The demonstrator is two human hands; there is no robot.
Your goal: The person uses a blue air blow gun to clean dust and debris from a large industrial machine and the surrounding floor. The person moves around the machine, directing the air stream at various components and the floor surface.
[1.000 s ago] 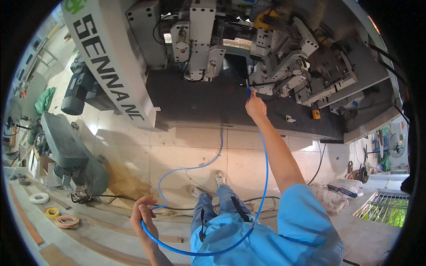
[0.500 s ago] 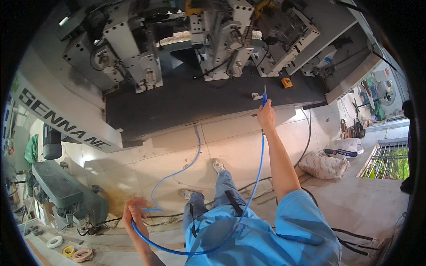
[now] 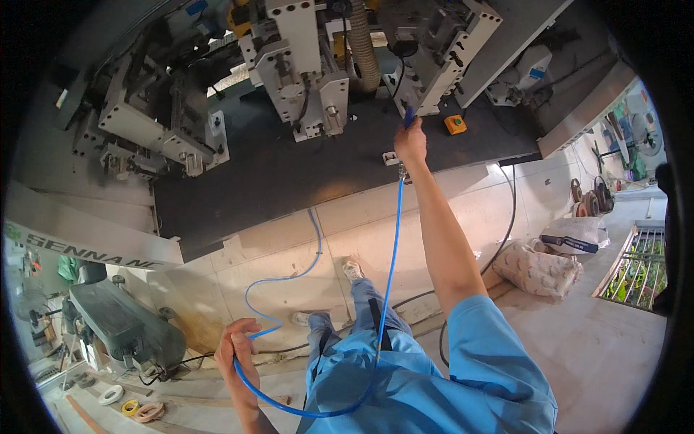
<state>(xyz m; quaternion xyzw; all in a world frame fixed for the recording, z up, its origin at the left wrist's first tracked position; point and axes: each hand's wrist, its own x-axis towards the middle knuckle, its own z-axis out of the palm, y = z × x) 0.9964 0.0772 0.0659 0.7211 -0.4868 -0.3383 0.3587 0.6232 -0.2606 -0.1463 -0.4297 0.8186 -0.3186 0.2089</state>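
Observation:
My right hand is wrapped round a blue air blow gun, held out over the dark machine bed with its nozzle toward the machine units. A blue air hose joins the gun at a metal fitting below that hand. From there it runs down past my blue shirt and loops up to my left hand, whose curled fingers hold it. Beyond the left hand the hose trails across the floor to the machine's base. A small white block lies on the bed beside my right wrist.
White machine units stand along the dark bed. An orange box with a green button sits at the right. Sacks lie on the floor at right. A green motor-like machine and tape rolls are at lower left.
My right hand has moved farther over the bed with the blow gun, now nearer the machine units. My left hand has risen slightly, still on the hose. The view has shifted.

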